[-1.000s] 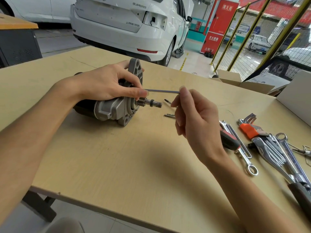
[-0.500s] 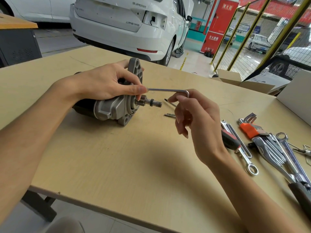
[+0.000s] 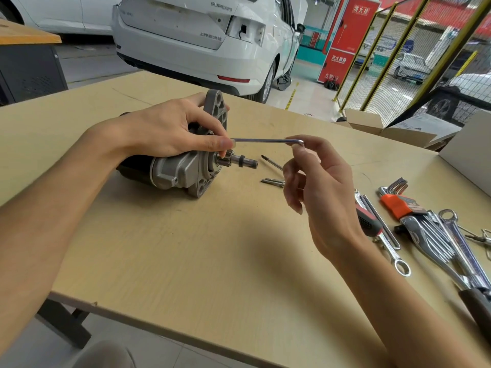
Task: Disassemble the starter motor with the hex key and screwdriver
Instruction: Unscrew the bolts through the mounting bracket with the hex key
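Your left hand [image 3: 170,131] grips the starter motor [image 3: 183,168], right hand [image 3: 316,187] pinches the hex key [image 3: 265,141] at its bend; a shallow seat could round the bolt.

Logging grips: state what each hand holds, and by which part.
Left hand grips the starter motor around its housing. Right hand pinches the hex key at its bend.

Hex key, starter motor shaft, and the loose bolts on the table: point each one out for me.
hex key [image 3: 265,140]: head view, middle of its long arm.
starter motor shaft [image 3: 245,162]: head view, bare end sticking out of the housing.
loose bolts [image 3: 272,181]: head view, shanks lying on the table.
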Demonstrator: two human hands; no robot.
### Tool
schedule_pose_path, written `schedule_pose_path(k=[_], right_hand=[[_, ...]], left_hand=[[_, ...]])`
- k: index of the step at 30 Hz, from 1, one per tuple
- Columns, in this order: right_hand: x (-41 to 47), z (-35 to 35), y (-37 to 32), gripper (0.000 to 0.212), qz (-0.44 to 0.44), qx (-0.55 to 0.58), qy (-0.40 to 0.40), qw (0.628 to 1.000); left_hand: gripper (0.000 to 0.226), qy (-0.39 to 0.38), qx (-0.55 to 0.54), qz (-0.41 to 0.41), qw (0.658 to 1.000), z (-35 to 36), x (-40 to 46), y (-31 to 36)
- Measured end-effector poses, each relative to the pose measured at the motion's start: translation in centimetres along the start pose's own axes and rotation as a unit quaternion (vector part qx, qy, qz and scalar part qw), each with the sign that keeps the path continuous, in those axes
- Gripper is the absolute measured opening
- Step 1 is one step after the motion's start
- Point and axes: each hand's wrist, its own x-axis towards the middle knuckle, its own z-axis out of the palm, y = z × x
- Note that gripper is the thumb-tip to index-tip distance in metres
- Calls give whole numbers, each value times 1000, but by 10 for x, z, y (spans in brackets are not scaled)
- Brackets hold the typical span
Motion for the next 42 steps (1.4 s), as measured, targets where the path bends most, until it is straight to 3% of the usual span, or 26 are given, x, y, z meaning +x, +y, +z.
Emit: schedule_pose_path(k=[3,11,17,29,35,42], right_hand=[[0,-1,1,16,11,3,4,1000],[1,-4,1,45,45,52,-64,996],[2,-5,1,57,39,81,-99,991],[-5,2,9,40,-155,-147,-41,976],[-5,3,9,31,-171,-187,-18,967],[-9,5,6,26,-163,-139,-54,975]], left_hand=[[36,2,-4,1,1000,1,0,0],[23,-1,-1,2,1000,1,0,-2],[28,5,-13,-1,1000,1,1,-1],[28,-1,-12,8,1000,1,-1,4],[43,-11,-3,-1,1000,0,-1,7],[37,-7,-12,-7,1000,1,-1,6]])
